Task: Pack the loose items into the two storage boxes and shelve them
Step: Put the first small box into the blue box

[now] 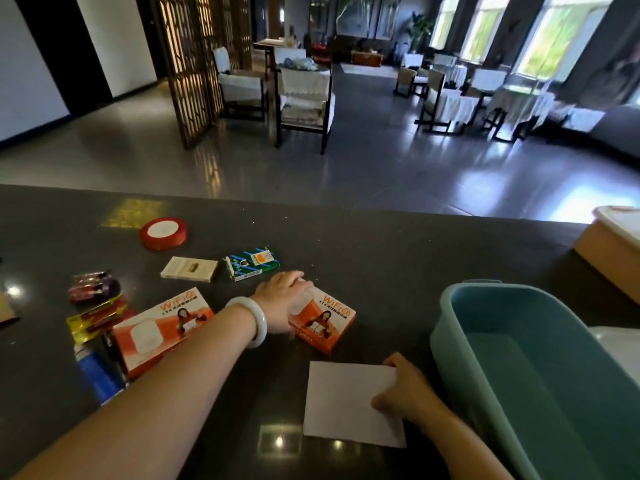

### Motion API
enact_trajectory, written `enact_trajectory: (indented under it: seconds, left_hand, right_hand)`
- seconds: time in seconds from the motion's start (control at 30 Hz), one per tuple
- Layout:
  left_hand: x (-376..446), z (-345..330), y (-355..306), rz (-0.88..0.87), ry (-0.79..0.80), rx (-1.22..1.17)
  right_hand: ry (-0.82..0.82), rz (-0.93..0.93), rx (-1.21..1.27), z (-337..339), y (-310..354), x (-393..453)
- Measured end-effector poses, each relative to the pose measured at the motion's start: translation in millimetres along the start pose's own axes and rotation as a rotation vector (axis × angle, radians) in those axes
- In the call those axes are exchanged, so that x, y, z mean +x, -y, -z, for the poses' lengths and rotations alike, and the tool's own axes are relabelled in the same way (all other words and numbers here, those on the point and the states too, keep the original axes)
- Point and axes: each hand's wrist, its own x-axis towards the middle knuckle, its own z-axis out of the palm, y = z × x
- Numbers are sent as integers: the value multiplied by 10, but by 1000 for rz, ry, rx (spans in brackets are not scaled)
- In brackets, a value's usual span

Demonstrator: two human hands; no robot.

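On the dark counter [381, 258] my left hand [282, 299] lies over the near end of an orange WiFi box [329, 323], fingers curled round its far edge. A second orange WiFi box [159, 330] lies to its left. My right hand [407, 389] grips the right edge of a flat white box [346, 403] lying near the counter's front. An open teal storage box [540, 375] with nothing in it stands just right of that hand. An orange storage box [609, 251] with a white lid stands at the far right.
Loose items lie to the left: a red ribbon roll [163, 233], a cream flat box [188, 269], a green and white box [251, 262], packets in clear wrap [93, 289], a blue item [98, 375]. Beyond the counter are chairs and tables.
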Motion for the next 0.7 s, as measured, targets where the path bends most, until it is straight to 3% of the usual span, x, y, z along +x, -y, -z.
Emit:
enact_trajectory:
  seconds: [0.1,0.2,0.47,0.7]
  left_hand:
    - [297,47,100,-35,176,137]
    - [517,-10,199,-79,244,150]
    - [630,-167,390,-136,149,-29]
    - [362,-186,245,-28,2,-104]
  right_hand:
    - [22,-59,60,17,50,131]
    - [10,-78,136,-11,33,237]
    - [-145,-95,326,-196,28,236]
    - [-92,3,405,-10,100,-14]
